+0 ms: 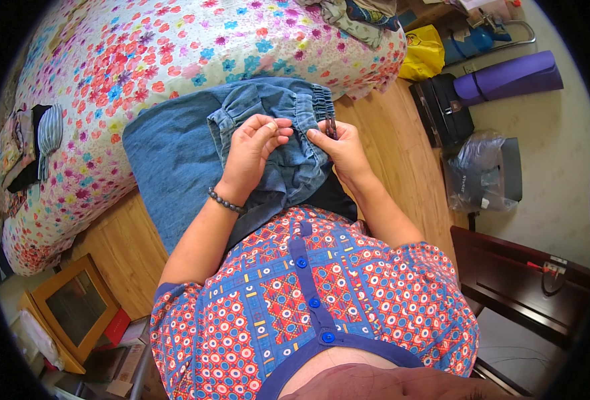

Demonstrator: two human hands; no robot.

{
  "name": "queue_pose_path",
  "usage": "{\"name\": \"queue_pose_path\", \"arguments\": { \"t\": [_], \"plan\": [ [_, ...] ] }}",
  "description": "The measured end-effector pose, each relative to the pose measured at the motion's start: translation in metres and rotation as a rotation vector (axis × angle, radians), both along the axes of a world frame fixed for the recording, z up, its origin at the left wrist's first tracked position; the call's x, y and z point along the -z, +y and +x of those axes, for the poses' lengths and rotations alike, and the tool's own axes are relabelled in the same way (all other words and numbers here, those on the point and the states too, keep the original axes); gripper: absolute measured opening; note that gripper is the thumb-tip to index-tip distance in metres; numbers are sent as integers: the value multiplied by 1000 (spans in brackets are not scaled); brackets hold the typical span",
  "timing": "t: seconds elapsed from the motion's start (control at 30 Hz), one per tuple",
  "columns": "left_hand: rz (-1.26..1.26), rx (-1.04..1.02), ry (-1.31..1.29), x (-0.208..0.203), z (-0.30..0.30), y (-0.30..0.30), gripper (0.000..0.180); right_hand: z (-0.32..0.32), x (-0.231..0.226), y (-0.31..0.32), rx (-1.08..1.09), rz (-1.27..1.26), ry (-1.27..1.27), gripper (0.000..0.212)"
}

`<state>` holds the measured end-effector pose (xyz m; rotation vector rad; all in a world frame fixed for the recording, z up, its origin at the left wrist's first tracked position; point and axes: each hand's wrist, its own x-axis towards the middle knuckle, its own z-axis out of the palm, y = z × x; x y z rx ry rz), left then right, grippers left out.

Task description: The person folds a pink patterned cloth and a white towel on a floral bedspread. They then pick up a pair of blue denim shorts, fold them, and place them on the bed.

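Observation:
A blue denim garment [168, 143] with a gathered elastic waistband [323, 100] lies over my lap, its far edge against the bed. My right hand [343, 152] grips the waistband at its right end, thumb on top. A dark strip, perhaps a cord or trim, shows by its fingers. Over the middle of the garment, my left hand [251, 147] is closed in a pinch, with thumb and fingertips together. Whatever is in that pinch, if anything, is too small to make out. A dark bead bracelet [225, 201] circles my left wrist.
The bed [195, 47] with a floral cover fills the far left, with folded clothes [48, 143] on it. Along the right wall stand a yellow bag [423, 53], a black case [441, 110], a purple rolled mat [508, 79] and a plastic-wrapped bag [481, 172]. A wooden cabinet [75, 307] sits lower left.

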<state>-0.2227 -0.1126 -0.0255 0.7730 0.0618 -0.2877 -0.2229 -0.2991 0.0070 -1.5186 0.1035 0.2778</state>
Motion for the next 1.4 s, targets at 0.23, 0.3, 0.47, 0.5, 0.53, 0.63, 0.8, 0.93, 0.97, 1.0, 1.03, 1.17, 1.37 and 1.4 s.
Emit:
{"name": "queue_pose_path", "arguments": {
  "t": [0.23,0.3,0.47,0.5,0.53,0.63,0.8,0.93,0.97,1.0,1.03,1.17,1.37,1.4],
  "plan": [
    [-232,60,36,10,5,4,5,2,10,-4,18,-21,-42,12],
    [-240,71,25,10,5,3,5,2,14,-7,35,-104,-146,14],
    [-201,72,-41,10,2,2,5,-23,-40,2,18,-197,-292,24],
    [-197,58,-38,10,1,3,5,-28,-56,6,-76,101,-59,28],
    [-198,55,-41,7,1,3,5,-31,-67,7,-160,394,168,32],
    [-204,47,-68,4,0,2,4,-28,-34,9,-265,575,527,44],
    [-214,43,-92,-1,-4,5,4,-18,-5,3,-263,587,629,49],
    [-220,25,-96,0,-4,5,3,-14,-2,3,-296,598,667,48],
    [-218,19,-96,0,-2,6,3,-15,-1,2,-312,595,663,47],
    [-215,13,-96,0,-2,6,3,-15,-1,1,-328,592,659,46],
    [-216,14,-93,-1,-1,6,3,-15,0,1,-343,591,656,46],
    [-217,35,-102,-1,-2,5,3,-13,-1,5,-330,566,649,44],
    [-191,80,-125,1,-6,4,4,-4,1,9,-290,627,637,42],
    [-191,93,-136,2,-6,5,4,-3,3,9,-284,646,631,42]
  ]
}}
